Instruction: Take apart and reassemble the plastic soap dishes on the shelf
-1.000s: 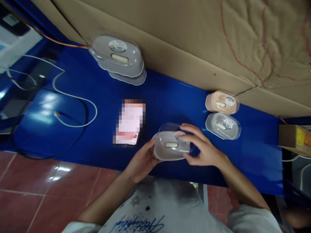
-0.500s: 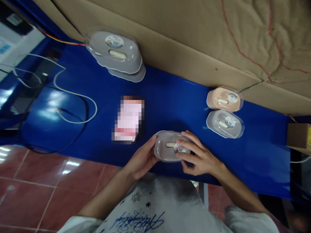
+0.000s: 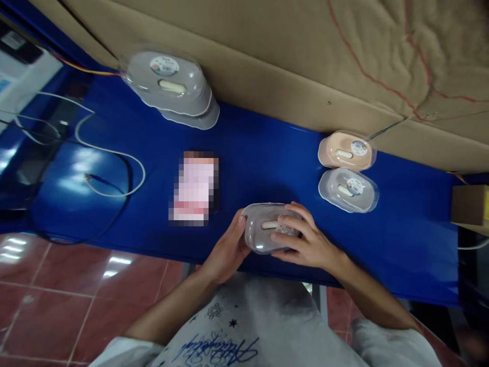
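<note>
A small grey oval container with a clear lid (image 3: 263,230) sits near the front edge of the blue table (image 3: 267,158). My left hand (image 3: 226,251) grips its left end, thumb against the side. My right hand (image 3: 305,242) lies over its lid and right end, fingers curled on it. Both hands hold the same container.
Two more small containers stand to the right: a peach one (image 3: 346,151) and a grey one (image 3: 348,189). A larger grey container (image 3: 168,86) rests on a lid at the back left. A phone (image 3: 194,187) lies in the middle, white cable (image 3: 110,153) at left, cardboard (image 3: 305,61) behind.
The clear lid, held slightly above and askew a second ago, now sits down on the grey container. My right hand has moved from the lid's far side onto its top.
</note>
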The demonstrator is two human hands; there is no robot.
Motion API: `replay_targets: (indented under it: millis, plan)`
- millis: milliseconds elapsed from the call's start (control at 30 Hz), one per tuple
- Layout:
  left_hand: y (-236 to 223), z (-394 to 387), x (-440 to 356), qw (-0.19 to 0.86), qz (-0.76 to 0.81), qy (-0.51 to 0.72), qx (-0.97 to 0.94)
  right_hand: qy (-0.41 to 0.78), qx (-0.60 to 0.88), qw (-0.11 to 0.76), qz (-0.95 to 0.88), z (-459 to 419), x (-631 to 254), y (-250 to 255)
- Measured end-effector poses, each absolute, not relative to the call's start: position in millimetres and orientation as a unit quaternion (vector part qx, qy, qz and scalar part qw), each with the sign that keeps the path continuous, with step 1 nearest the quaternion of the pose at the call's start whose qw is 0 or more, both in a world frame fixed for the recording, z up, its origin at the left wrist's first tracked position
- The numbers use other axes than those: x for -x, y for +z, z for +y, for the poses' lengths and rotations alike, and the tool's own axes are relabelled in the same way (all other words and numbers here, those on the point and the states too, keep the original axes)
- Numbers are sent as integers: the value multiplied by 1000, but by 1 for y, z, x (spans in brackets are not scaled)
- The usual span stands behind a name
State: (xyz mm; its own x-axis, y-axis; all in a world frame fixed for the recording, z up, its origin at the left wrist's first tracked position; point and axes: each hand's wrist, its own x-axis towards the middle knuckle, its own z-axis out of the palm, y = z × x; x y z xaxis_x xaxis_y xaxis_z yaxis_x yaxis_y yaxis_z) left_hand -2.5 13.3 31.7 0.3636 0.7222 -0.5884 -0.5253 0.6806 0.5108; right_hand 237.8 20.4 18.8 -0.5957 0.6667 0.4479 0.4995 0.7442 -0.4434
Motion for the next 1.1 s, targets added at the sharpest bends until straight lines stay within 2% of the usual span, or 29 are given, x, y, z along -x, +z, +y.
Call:
replay_targets:
  millis: [333,633,800,1100]
  plan:
    - [36,16,3,836,364,392,-124,55,347,293,-889,20,-234,17]
    - [34,9,5,846,323,407,-119,128,380,305,-864,8,-227,8]
    - [34,7,5,839,324,415,-138,108,389,323,-856,7,-225,6]
    - [35,18,8,840,362,402,-47,40,368,222,-902,30,-223,17]
